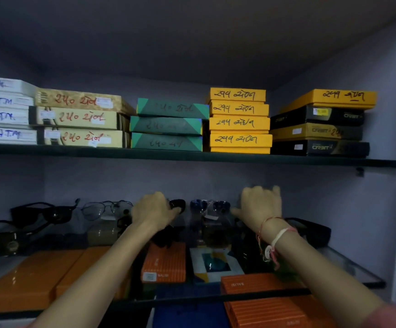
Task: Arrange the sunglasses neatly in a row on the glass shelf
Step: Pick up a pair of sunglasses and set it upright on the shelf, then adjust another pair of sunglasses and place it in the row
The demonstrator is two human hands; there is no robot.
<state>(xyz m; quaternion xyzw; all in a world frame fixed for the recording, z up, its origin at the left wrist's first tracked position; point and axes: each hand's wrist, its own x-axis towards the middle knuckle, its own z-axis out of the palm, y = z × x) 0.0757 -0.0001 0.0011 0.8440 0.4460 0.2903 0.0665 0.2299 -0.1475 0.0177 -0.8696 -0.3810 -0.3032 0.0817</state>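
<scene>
Head view: the left hand [154, 210] closes its grip on black sunglasses [177, 205] on the glass shelf [348, 268]. Just right of that grip stand blue-lensed sunglasses [210, 207]; the right hand's [260, 204] grip cannot be told.

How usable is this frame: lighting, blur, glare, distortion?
Head view: dim, bluish light; the sunglasses on the glass shelf are murky. Both forearms smear toward the bottom edge, and the left hand and right hand are soft. Glare streaks the orange boxes seen through the glass. Wide-angle bowing curves the upper shelf.
</scene>
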